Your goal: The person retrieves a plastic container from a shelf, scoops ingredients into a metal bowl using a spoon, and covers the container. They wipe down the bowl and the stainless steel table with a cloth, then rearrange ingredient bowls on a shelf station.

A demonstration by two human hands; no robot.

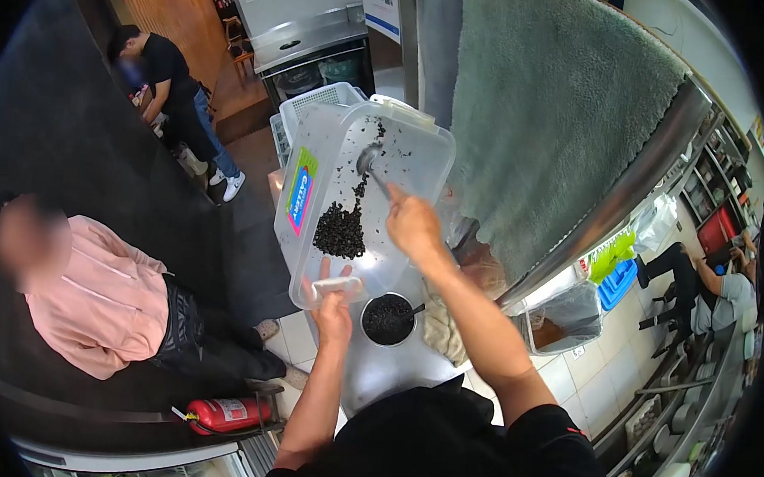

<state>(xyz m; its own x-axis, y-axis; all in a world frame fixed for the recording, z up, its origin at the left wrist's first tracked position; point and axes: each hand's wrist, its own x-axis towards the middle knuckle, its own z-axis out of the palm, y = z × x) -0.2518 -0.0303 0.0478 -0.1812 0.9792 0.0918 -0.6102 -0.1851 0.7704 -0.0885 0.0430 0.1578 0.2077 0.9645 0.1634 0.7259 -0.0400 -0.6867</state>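
Note:
A clear plastic storage box (317, 128) with a colourful label is tilted up in front of me, its inside facing me. My left hand (333, 317) grips its near end at the latch, with fingers spread behind the translucent wall. Inside sits a heap of small black granules (340, 232), with a trail of them toward the far end. My right hand (413, 227) is closed round the handle of a metal spoon (369, 156), whose bowl touches the box's inner surface. Below the box stands a round metal pot (364, 330) of dark contents, a dark handle sticking out of it.
The pot stands on a metal worktop (339, 371) beside a crumpled beige cloth (443, 330). A green towel (555, 118) hangs at the right. A person in pink (103, 296) stands at left, another (176, 95) farther back. A fire extinguisher (229, 414) and lined bin (560, 324) are nearby.

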